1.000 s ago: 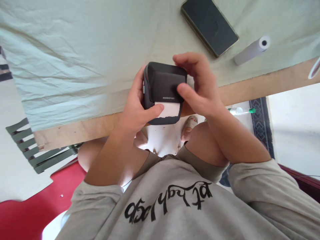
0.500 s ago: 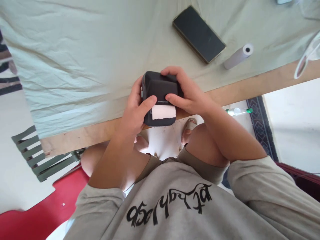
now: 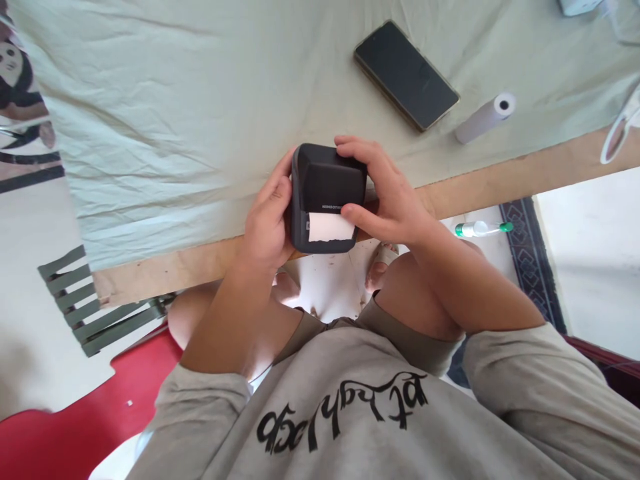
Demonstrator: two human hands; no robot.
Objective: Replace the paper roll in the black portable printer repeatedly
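Observation:
Between my two hands is a small black label printer, held over the table's front edge. A white paper strip with a torn edge sticks out of its slot, facing me. My left hand is closed around the printer's left side, thumb along that side and the other fingers partly hidden behind it. From the right, my right hand grips it, fingers at the far right corner and thumb on the front beside the paper. The printer's underside is hidden.
On the pale green cloth lie a dark phone and a white paper roll. White-framed glasses rest at the right edge. A bottle with green ends is below on the floor. A green slatted stool stands left.
My left thumb has moved off the printer's front to its left side. My right thumb has shifted slightly toward the paper strip. The whole view has moved a little.

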